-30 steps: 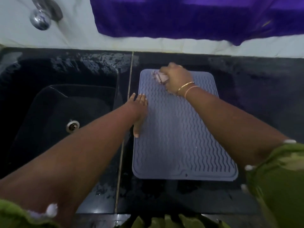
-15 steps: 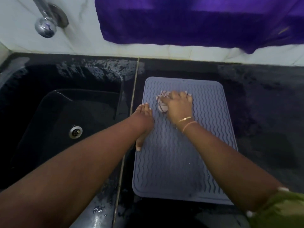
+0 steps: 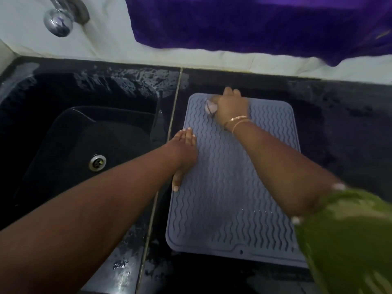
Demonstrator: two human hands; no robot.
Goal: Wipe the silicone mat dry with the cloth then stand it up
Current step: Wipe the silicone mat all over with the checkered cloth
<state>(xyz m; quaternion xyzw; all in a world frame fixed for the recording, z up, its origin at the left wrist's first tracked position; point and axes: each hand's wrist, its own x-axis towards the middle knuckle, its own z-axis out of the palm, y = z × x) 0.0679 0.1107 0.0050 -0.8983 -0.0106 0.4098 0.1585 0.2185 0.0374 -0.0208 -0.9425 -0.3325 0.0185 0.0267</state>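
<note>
**Grey-blue silicone: the wiping step, seen from the head camera.** The silicone mat (image 3: 229, 198) lay flat on the black counter (image 3: 339, 128). Its near edge was close to the counter's front edge, and its left edge ran just beside the seam that borders the sink (image 3: 53, 128).

- **Left hand:** Your left hand (image 3: 184, 149) rested on the mat's left edge with its fingers straight and flat. It gripped nothing and appeared to pin the mat down.
- **Right hand:** Farther off, at the mat's far edge, your right hand (image 3: 231, 107) was curled over the small bunched cloth (image 3: 211, 107) and pressed it to the ridges.
- **Task state:** Wiping was judged to be under way, and the mat was not yet stood up.

**Risks**

- The right near part of the mat showed small glints, probably droplets. A cloth bunched this tightly could skip them or ride over the grooves.
- If the pinning hand were lifted, a hard stroke could slide or buckle the mat.
- The counter around the mat looked wet, so standing the mat on it could re-wet an edge.

**Containers**

- The sink basin showed only its drain (image 3: 97, 162).
- Water beaded along the sink's far rim.

Beyond the counter's back edge, a tap (image 3: 58, 22) and a purple fabric (image 3: 254, 24) hung against the white wall.
</note>
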